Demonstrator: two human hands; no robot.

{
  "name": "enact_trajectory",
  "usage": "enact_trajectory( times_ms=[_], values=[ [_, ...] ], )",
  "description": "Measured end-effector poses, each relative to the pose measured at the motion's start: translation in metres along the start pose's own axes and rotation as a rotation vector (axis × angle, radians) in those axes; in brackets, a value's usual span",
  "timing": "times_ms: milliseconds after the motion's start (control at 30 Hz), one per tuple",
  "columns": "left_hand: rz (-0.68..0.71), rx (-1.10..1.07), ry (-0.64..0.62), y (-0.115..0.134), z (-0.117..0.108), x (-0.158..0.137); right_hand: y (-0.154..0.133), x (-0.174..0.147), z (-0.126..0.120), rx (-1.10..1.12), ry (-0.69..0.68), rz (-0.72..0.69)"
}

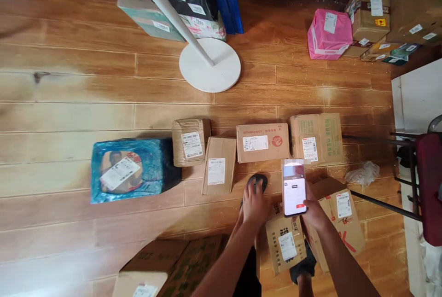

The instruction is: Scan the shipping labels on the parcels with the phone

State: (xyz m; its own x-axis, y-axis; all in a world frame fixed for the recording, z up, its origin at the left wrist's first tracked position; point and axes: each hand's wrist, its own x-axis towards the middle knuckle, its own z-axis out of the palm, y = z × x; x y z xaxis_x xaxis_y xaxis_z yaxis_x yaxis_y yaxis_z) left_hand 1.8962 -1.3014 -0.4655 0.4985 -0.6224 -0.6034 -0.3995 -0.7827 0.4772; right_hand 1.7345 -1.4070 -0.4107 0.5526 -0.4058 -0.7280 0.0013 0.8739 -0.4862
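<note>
My right hand (313, 208) grips a smartphone (294, 193), its lit screen facing up and the thumb at the lower right of the screen. Beneath the phone lies a cardboard box (276, 253) with a white label and dark print. Another labelled box (355, 228) lies under my right forearm. My left hand (255, 205) is empty, its fingers stretched out above my sandalled foot (260, 181). Ahead on the floor are a flat box with a red hand mark (263, 154), a box with green print (329, 138) and a plain labelled box (211, 186).
Left of these stand a small taped carton (179, 145) and a blue-wrapped parcel (155, 163). A white stand base (224, 69) rests farther ahead. A pink parcel (321, 39) sits at the upper right, a dark red stool (428, 186) at the right, and large cartons (148, 258) at the lower left.
</note>
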Motion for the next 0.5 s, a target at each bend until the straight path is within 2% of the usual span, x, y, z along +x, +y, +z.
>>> enact_trajectory(
  times_ms=[33,67,100,133,200,233,267,300,367,400,433,500],
  values=[
    [-0.082,-0.050,0.004,0.013,0.000,0.042,0.000,-0.008,-0.011,0.023,0.040,-0.028],
    [-0.224,-0.133,0.010,0.023,0.001,0.081,0.001,-0.015,-0.023,0.041,0.075,-0.051],
    [-0.459,-0.247,0.030,0.029,0.001,0.115,0.002,-0.021,-0.035,0.053,0.106,-0.072],
    [-0.622,-0.266,0.054,0.032,0.001,0.144,0.004,-0.025,-0.047,0.062,0.138,-0.090],
    [-0.853,-0.294,0.050,0.028,0.004,0.186,0.009,-0.029,-0.069,0.070,0.199,-0.118],
    [-0.911,-0.300,0.097,0.024,0.006,0.199,0.013,-0.028,-0.078,0.076,0.229,-0.129],
    [-0.897,-0.268,0.180,0.021,0.008,0.208,0.018,-0.026,-0.086,0.086,0.257,-0.136],
    [-0.820,-0.208,0.276,0.019,0.011,0.216,0.023,-0.023,-0.091,0.099,0.286,-0.139],
    [-0.505,-0.038,0.416,0.025,0.017,0.230,0.036,-0.017,-0.097,0.137,0.341,-0.144],
    [-0.319,0.045,0.410,0.033,0.021,0.238,0.043,-0.015,-0.099,0.159,0.364,-0.147],
    [-0.160,0.101,0.348,0.042,0.025,0.247,0.050,-0.014,-0.099,0.180,0.379,-0.150],
    [0.026,0.167,0.167,0.064,0.037,0.264,0.061,-0.014,-0.098,0.217,0.391,-0.142]
  ],
)
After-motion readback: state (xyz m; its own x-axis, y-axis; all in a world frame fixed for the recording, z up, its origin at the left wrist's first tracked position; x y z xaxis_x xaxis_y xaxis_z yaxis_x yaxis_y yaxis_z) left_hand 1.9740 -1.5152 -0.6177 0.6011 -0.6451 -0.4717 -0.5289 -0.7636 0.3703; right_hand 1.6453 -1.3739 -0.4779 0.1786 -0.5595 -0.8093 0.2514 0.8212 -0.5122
